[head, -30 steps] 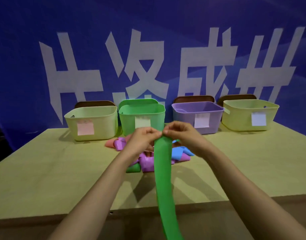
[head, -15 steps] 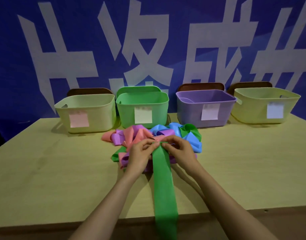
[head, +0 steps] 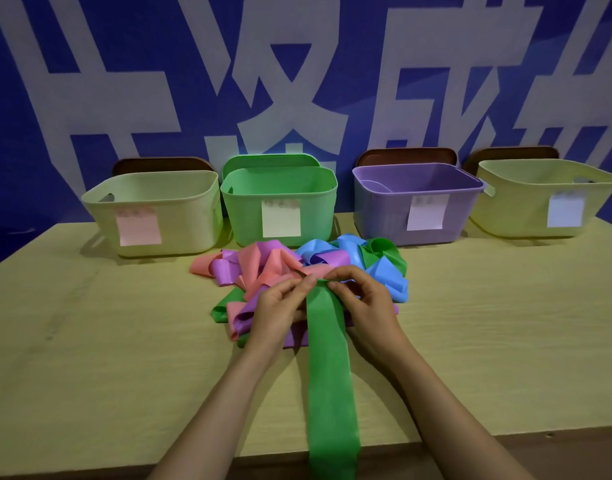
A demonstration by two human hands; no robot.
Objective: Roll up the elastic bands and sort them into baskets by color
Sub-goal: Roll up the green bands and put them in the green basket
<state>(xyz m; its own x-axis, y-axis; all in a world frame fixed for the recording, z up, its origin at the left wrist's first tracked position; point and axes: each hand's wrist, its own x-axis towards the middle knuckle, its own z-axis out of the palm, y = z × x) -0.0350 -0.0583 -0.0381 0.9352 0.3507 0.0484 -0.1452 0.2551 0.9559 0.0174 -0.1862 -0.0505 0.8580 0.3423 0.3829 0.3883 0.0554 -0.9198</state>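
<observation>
A long green elastic band (head: 328, 368) lies flat along the table and hangs over its near edge. My left hand (head: 280, 310) and my right hand (head: 365, 306) pinch its far end from either side, fingertips close together. Just behind them lies a loose pile of pink, purple, blue and green bands (head: 297, 268). Along the back stand a pale yellow basket with a pink label (head: 152, 188), a green basket (head: 280, 181), a purple basket (head: 415, 178) and a pale yellow basket with a bluish label (head: 543, 178).
The wooden table (head: 89, 341) has its near edge running across the bottom of the view. Brown lids (head: 162, 164) lean behind the baskets against a blue banner with large white characters.
Both hands came down from above the table to its surface with the green band's end. The band now lies flat on the table instead of hanging free. The view has moved closer.
</observation>
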